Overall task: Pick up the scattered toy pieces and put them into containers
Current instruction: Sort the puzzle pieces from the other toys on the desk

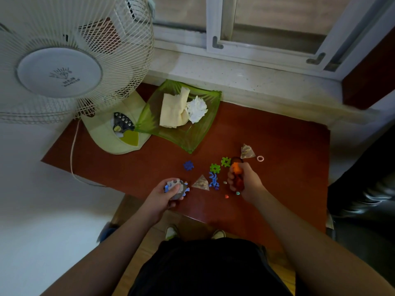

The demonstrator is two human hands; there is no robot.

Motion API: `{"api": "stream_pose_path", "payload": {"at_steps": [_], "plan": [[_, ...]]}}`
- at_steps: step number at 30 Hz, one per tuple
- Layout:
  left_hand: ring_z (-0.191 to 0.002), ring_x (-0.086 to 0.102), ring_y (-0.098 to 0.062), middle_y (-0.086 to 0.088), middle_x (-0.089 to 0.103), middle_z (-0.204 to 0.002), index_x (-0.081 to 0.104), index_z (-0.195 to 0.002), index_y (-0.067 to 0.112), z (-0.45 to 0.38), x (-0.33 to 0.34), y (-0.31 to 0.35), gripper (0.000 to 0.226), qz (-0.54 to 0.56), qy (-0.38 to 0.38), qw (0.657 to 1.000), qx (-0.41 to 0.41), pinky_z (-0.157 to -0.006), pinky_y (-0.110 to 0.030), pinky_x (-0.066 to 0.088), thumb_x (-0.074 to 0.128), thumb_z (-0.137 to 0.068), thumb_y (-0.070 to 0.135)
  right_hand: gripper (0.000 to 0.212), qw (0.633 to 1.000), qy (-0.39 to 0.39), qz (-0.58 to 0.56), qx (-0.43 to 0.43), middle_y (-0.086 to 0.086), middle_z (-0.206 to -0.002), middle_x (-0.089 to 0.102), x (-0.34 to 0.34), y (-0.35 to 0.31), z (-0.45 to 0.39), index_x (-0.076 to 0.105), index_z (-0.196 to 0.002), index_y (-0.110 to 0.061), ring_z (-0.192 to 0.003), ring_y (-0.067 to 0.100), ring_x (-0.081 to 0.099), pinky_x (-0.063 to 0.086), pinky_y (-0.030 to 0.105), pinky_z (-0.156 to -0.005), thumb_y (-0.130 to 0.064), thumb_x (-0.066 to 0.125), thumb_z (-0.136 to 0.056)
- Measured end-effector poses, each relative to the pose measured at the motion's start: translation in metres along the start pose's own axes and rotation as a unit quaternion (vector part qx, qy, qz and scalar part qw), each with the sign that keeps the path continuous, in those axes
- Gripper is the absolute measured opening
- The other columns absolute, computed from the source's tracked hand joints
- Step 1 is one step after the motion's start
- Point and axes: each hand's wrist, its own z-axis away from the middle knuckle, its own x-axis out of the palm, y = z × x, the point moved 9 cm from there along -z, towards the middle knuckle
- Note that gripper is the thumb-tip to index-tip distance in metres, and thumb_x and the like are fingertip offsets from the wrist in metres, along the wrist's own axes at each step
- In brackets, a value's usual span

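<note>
My left hand (165, 196) grips a small stack of jigsaw pieces (177, 186) near the table's front edge. My right hand (245, 181) is curled round orange and red toy pieces (236, 169). Between the hands lie a clear pyramid bag (201, 183), a blue lizard figure (213, 180), two green connector pieces (220, 165) and a blue connector piece (188, 165). A second pyramid bag (247, 151) and a pink ring (260, 158) lie beyond my right hand. Small beads (227, 196) sit near my right wrist.
A green glass dish (192, 139) holding a folded cloth and white crumpled paper stands at the back of the red table (288, 167). A desk fan (70, 67) with its base and cord fills the left side. A window sill runs behind.
</note>
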Motion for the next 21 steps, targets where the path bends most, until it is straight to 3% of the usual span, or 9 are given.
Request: {"api": "stream_pose_path", "payload": {"at_steps": [3, 9, 16, 21], "plan": [[-0.076, 0.067, -0.015, -0.004, 0.073, -0.092, 0.059, -0.115, 0.019, -0.001, -0.001, 0.001, 0.022, 0.005, 0.002, 1.0, 0.003, -0.059, -0.026, 0.045, 0.061, -0.094, 0.023, 0.026, 0.998, 0.0, 0.067, -0.018, 0.005, -0.061, 0.045, 0.001, -0.001, 0.003, 0.048, -0.072, -0.012, -0.048, 0.016, 0.048, 0.029, 0.028, -0.046, -0.025, 0.046, -0.094], [-0.078, 0.068, -0.016, -0.003, 0.073, -0.093, 0.059, -0.116, 0.02, -0.001, -0.007, -0.002, 0.022, 0.012, 0.011, 1.0, -0.004, -0.061, -0.026, 0.046, 0.06, -0.094, 0.025, 0.048, 0.99, 0.0, 0.129, -0.057, 0.002, -0.055, 0.047, 0.008, -0.005, 0.005, 0.049, -0.068, -0.012, -0.05, 0.017, 0.05, 0.035, 0.028, -0.046, -0.05, 0.045, -0.097], [-0.084, 0.07, -0.014, -0.005, 0.074, -0.098, 0.06, -0.115, 0.018, 0.01, -0.021, -0.006, 0.021, 0.065, 0.026, 0.998, -0.004, -0.062, -0.022, 0.049, 0.06, -0.094, 0.024, 0.026, 0.997, -0.031, 0.06, -0.035, 0.008, -0.06, 0.049, 0.041, -0.002, 0.001, 0.058, -0.075, -0.006, -0.048, 0.02, 0.045, 0.031, 0.027, -0.04, -0.02, 0.049, -0.095], [-0.085, 0.07, -0.014, -0.004, 0.072, -0.102, 0.06, -0.115, 0.015, 0.019, -0.039, -0.019, 0.021, 0.146, 0.048, 0.988, -0.012, -0.064, -0.021, 0.053, 0.056, -0.096, 0.022, 0.024, 0.99, -0.066, 0.116, -0.042, 0.011, -0.058, 0.049, 0.078, -0.002, 0.001, 0.056, -0.073, -0.005, -0.046, 0.022, 0.042, 0.031, 0.026, -0.04, -0.012, 0.045, -0.093]]}}
